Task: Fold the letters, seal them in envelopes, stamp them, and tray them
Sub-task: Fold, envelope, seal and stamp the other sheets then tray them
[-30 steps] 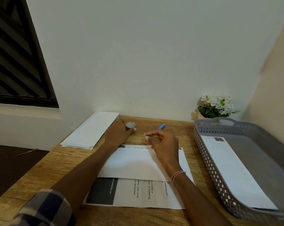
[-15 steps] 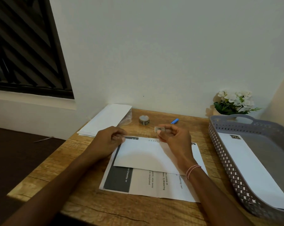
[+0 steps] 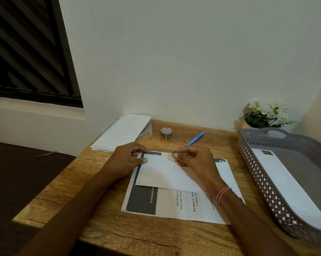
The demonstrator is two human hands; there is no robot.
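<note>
Your left hand grips the white paper envelope, lying lengthwise left-right; your right hand pinches a small grey stamp.

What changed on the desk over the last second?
The left hand left the stamp roll and came back to hold the left end of the envelope. The right hand, its grip on the stamp unchanged, brought it down to the far edge. The pen, tray and printed sheet stayed put.
</note>
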